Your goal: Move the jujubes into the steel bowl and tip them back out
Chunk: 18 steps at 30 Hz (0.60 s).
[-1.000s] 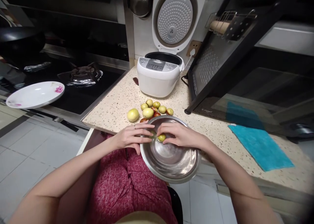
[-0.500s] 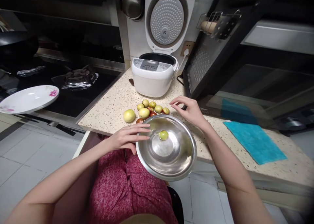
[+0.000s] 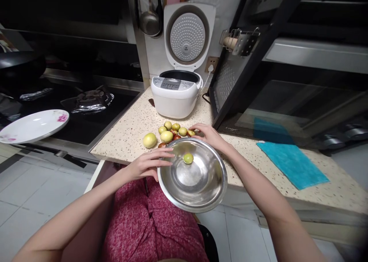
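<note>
The left hand (image 3: 146,164) grips the bowl (image 3: 198,195) by its left edge. One green fruit (image 3: 188,159) lies inside the bowl. Just beyond the bowl, the right hand (image 3: 211,136) is at a reddish-green fruit (image 3: 191,133); whether it grasps it, I cannot tell. Farther behind the bowl, a rice cooker (image 3: 174,101) stands open.
</note>
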Available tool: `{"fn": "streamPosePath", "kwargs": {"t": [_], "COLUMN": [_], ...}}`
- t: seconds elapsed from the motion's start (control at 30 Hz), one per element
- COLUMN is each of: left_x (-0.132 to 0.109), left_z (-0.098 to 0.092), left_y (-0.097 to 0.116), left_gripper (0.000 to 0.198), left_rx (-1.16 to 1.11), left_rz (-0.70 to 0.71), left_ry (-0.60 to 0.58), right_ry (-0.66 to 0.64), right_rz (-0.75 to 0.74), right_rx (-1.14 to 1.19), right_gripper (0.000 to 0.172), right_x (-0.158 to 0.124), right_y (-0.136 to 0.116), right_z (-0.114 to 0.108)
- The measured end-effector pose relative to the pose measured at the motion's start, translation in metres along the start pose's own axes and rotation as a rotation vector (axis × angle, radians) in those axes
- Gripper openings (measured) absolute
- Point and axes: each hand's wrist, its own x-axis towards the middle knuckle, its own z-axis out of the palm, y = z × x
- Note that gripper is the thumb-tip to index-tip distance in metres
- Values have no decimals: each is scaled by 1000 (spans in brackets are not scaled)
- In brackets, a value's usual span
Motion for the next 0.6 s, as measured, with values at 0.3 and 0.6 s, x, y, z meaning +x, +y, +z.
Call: {"fn": "streamPosePath", "kwargs": {"t": [0.3,0.6], "left_x": [0,2], "left_z": [0,-2], "left_y": [1,4], "left_gripper": [54,52], "left_rx": [-12,-1], "left_rz": [-11,-15], "left_ry": [3,-11], "right_ry": [100,-38], "right_rz": [8,-180], "right_rx": [19,271], "right_gripper": [22,29], "right_x": [2,-4], "right_y": [-3,-54], "right_z": [0,-26]}}
